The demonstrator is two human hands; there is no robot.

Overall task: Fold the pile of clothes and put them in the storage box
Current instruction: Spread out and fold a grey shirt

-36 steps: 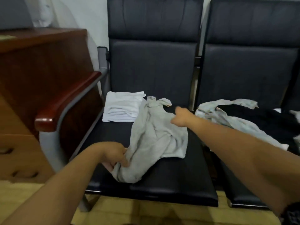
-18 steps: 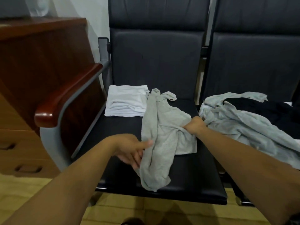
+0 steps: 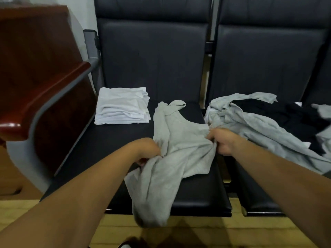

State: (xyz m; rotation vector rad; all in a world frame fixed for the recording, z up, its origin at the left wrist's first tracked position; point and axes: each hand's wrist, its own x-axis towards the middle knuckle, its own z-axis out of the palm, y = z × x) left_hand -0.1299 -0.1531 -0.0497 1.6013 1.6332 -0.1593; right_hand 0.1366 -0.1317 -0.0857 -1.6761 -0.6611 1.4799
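A crumpled grey tank top lies on the black seat, its lower end hanging over the front edge. My left hand grips its left side. On the right side, my right hand holds a bunch of the same fabric. A folded white garment rests at the back left of the seat. On the neighbouring seat to the right lies a loose pile of grey clothes and black clothes. No storage box is in view.
A red-brown wooden armrest on a grey metal frame borders the seat on the left, with a dark wooden cabinet behind it. Black backrests rise at the rear. Yellowish floor lies below.
My left hand has moved right onto the tank top and closed on its side. The right hand has bunched the fabric, and the garment has slid nearer, hanging further over the seat's front edge.
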